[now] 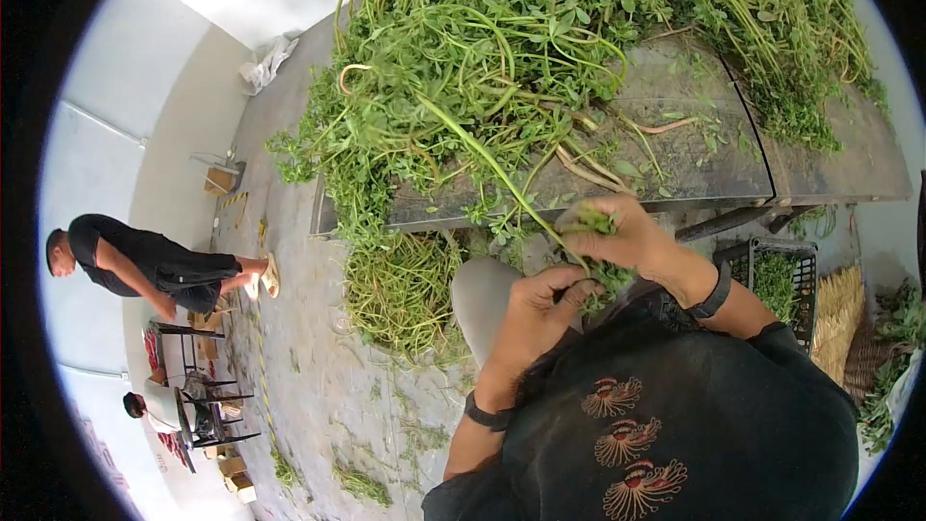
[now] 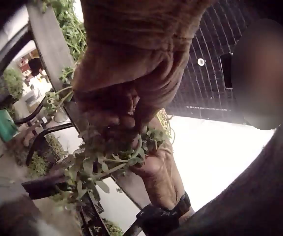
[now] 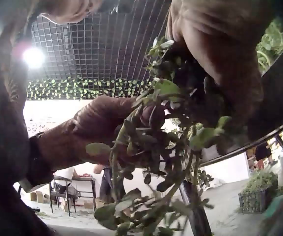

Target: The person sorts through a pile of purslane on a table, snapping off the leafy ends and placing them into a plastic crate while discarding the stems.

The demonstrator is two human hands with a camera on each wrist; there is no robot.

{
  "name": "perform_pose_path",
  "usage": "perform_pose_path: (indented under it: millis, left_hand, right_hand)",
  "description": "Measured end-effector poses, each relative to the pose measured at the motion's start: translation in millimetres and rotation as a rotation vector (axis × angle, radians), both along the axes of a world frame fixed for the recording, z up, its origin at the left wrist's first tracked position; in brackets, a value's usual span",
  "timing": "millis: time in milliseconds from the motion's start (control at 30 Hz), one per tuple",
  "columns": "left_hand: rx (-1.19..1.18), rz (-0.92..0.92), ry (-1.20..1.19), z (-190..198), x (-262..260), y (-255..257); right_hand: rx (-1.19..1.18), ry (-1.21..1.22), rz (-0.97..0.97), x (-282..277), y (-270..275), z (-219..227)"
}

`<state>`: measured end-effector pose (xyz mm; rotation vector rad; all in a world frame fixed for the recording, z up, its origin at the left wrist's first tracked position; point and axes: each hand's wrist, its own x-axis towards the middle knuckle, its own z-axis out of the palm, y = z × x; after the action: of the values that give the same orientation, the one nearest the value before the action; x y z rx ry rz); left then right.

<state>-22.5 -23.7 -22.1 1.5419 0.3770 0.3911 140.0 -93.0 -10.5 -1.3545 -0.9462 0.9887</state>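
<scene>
In front of the person's dark top, both hands grip a leafy green sprig with a long pale stem (image 1: 473,147) reaching up over the tabletop. My left hand (image 1: 545,309) pinches the sprig low down, thumb and fingers curled, and leaves (image 1: 610,282) stick out beside it. Just above and to the right, my right hand (image 1: 622,236) curls its fingers around the same bunch. The right wrist view has the leafy sprigs (image 3: 168,172) hanging below the hands. In the left wrist view, leaves (image 2: 102,164) spill out below the fingers, which partly hide the grip.
A large heap of green stems (image 1: 482,68) covers much of the dark table (image 1: 680,159). More stems (image 1: 395,289) lie on the floor beside the knee (image 1: 482,299). A black crate (image 1: 810,280) holds greens under the table's right side. Another person (image 1: 145,256) stands at far left, near chairs.
</scene>
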Motion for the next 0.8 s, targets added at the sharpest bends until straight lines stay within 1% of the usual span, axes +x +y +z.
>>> perform_pose_path:
  millis: [33,67,100,167,200,267,300,333,367,400,433,467,500,567,600,667,700,733,767,800]
  left_hand:
    - [0.086,-0.027,0.064,-1.7,0.7,-2.6]
    - [0.171,-0.055,0.128,-3.2,0.8,-4.3]
    - [0.169,-0.055,0.129,-5.0,-0.1,-5.1]
    - [0.199,-0.014,0.265,-7.6,-1.1,-4.9]
    - [0.200,-0.012,0.265,-2.1,-1.6,-2.0]
    - [0.712,0.243,0.068,17.2,-4.8,11.9]
    - [0.753,0.403,0.025,21.8,-6.8,21.3]
    - [0.793,0.562,-0.025,26.9,-8.0,31.3]
    - [0.724,0.654,-0.025,35.2,-8.9,38.6]
    - [0.651,0.747,-0.025,41.9,-9.8,44.0]
    - [0.650,0.747,-0.030,43.6,-10.3,48.5]
    - [0.594,0.746,-0.034,44.3,-10.3,51.2]
    - [0.537,0.739,-0.033,43.9,-10.2,51.5]
    - [0.575,0.696,-0.032,31.0,-8.9,49.7]
    - [0.525,0.619,-0.044,24.5,-6.0,47.5]
    - [0.416,0.494,-0.050,16.7,1.5,40.8]
    - [0.409,0.489,-0.050,19.7,6.2,33.9]
    - [0.260,0.465,-0.063,28.4,11.1,25.5]
    - [0.116,0.444,-0.078,36.4,14.4,19.5]
    - [0.089,0.450,-0.108,40.6,15.4,16.0]
  right_hand:
    - [0.033,-0.022,0.076,-1.2,-0.4,-3.3]
    - [0.066,-0.176,0.113,0.5,-0.6,-8.0]
    - [0.065,-0.175,0.114,1.1,-2.0,-7.0]
    - [0.100,-0.281,0.024,3.5,-4.9,2.8]
    - [0.101,-0.281,0.026,9.4,-7.5,13.3]
    - [-0.050,0.061,-0.167,28.1,-14.9,35.2]
    - [-0.050,0.061,-0.168,34.6,-17.4,37.3]
    - [0.038,0.098,-0.231,41.4,-20.3,39.4]
    - [0.127,0.133,-0.292,48.4,-23.2,40.9]
    - [0.130,0.127,-0.293,55.4,-26.1,40.9]
    - [0.210,0.098,-0.375,62.2,-29.5,40.1]
    - [0.287,0.071,-0.460,68.1,-33.1,39.3]
    - [0.282,0.070,-0.469,73.7,-38.7,45.6]
    - [0.512,0.230,-0.403,82.9,-52.6,62.8]
    - [0.472,0.253,-0.400,82.7,-53.9,61.5]
    - [0.188,-0.085,-0.340,58.9,-48.6,57.0]
    - [0.191,-0.313,-0.193,47.1,-41.2,50.1]
    - [0.194,-0.535,-0.037,35.3,-33.2,39.8]
    - [0.187,-0.667,0.030,22.4,-27.9,29.2]
    - [0.186,-0.796,0.100,9.3,-23.4,18.1]
